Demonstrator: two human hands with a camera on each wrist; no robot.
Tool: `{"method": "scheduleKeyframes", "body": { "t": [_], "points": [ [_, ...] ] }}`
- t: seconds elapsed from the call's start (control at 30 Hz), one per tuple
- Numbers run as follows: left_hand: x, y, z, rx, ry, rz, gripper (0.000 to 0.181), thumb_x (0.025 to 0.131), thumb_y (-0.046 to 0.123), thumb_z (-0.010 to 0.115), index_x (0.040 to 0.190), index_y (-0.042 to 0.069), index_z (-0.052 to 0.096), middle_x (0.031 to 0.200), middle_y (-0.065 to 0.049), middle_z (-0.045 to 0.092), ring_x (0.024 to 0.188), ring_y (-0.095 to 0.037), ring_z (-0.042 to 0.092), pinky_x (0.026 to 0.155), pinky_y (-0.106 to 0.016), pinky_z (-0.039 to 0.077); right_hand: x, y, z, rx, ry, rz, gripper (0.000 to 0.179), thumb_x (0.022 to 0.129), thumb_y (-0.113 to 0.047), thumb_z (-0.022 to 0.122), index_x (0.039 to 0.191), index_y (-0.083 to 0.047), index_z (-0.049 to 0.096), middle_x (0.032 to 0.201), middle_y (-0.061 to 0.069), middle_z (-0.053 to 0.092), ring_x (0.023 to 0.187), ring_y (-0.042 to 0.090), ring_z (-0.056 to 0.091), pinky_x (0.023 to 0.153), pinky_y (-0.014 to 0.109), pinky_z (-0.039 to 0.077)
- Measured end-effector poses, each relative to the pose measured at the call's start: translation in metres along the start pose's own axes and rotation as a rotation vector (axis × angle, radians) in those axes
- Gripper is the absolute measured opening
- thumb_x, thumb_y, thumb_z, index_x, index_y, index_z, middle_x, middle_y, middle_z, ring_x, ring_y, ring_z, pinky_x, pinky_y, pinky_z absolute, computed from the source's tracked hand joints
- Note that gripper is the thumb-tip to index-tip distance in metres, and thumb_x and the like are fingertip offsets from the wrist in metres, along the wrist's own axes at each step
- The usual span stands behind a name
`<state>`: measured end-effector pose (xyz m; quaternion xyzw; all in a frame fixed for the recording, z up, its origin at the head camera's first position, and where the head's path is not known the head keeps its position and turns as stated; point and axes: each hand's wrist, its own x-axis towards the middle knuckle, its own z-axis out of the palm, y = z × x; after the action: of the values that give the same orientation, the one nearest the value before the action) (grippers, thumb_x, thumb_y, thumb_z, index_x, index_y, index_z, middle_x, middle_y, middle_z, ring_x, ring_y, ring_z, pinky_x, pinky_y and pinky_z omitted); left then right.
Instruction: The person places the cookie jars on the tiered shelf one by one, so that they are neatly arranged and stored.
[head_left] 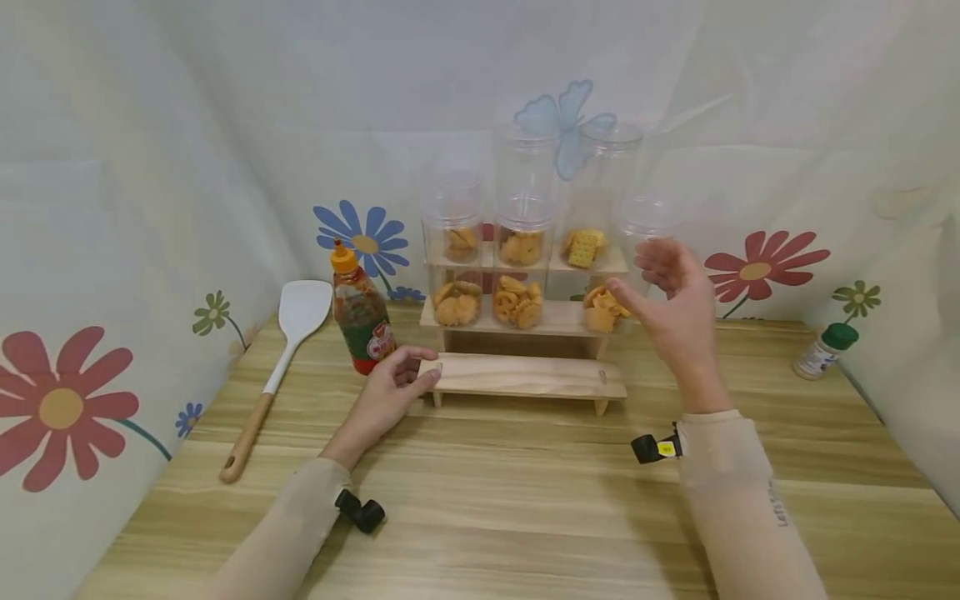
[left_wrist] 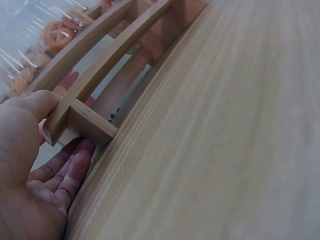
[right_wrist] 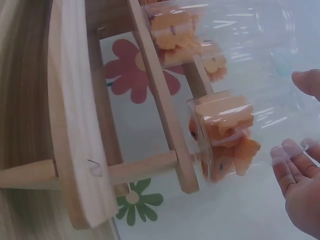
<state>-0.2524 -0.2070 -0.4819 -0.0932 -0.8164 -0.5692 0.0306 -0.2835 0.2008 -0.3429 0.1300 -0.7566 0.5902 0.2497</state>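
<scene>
A wooden tiered stand bears clear jars of snacks on its two upper steps. My left hand grips the left end of its low front step, thumb on top; in the left wrist view, fingers of my left hand reach under the board beside its leg. At the right end of the middle step, my right hand holds a clear jar with orange snacks at its bottom. The thumb is on one side of it and the fingers are on the other, partly showing through the plastic. Whether its base touches the step, I cannot tell.
A sauce bottle with a yellow cap stands left of the stand. Farther left lies a white spatula with a wooden handle. A green-capped seasoning shaker is near the right edge. Flower-printed cloth encloses the wooden table.
</scene>
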Motion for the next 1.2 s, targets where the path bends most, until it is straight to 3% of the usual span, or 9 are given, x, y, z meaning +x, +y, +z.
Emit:
{"method": "scheduleKeyframes", "body": {
  "t": [0.37, 0.53, 0.77, 1.2],
  "points": [
    [0.001, 0.000, 0.000, 0.003, -0.002, 0.013, 0.034, 0.108, 0.035, 0.077, 0.137, 0.018, 0.071, 0.124, -0.010, 0.074, 0.110, -0.026, 0.068, 0.090, -0.030, 0.054, -0.005, 0.004, 0.020, 0.045, -0.027, 0.004, 0.072, 0.093, -0.007, 0.092, 0.155, -0.003, 0.056, 0.146, 0.020, 0.065, 0.135, 0.028, 0.064, 0.118, 0.033, 0.049],
    [0.000, 0.002, 0.000, -0.015, -0.006, 0.019, 0.034, 0.109, 0.033, 0.077, 0.137, 0.015, 0.071, 0.121, -0.014, 0.074, 0.106, -0.028, 0.068, 0.086, -0.029, 0.054, -0.007, 0.007, 0.024, 0.016, -0.049, 0.011, 0.080, 0.095, -0.010, 0.091, 0.163, -0.005, 0.050, 0.152, 0.020, 0.062, 0.143, 0.034, 0.060, 0.122, 0.037, 0.047],
    [-0.001, 0.000, 0.000, -0.020, -0.009, 0.020, 0.034, 0.109, 0.032, 0.077, 0.137, 0.014, 0.071, 0.121, -0.015, 0.074, 0.104, -0.028, 0.068, 0.085, -0.029, 0.054, -0.007, 0.009, 0.024, -0.086, -0.098, 0.061, 0.088, 0.096, -0.016, 0.092, 0.168, -0.007, 0.044, 0.153, 0.018, 0.061, 0.143, 0.033, 0.061, 0.123, 0.046, 0.047],
    [0.001, 0.000, 0.000, -0.010, -0.004, 0.019, 0.032, 0.109, 0.033, 0.076, 0.137, 0.016, 0.072, 0.122, -0.014, 0.075, 0.106, -0.029, 0.069, 0.086, -0.030, 0.055, -0.008, 0.010, 0.024, -0.152, -0.122, 0.069, 0.085, 0.094, -0.027, 0.094, 0.162, -0.002, 0.050, 0.148, 0.018, 0.065, 0.140, 0.035, 0.062, 0.122, 0.048, 0.047]
  ]
}}
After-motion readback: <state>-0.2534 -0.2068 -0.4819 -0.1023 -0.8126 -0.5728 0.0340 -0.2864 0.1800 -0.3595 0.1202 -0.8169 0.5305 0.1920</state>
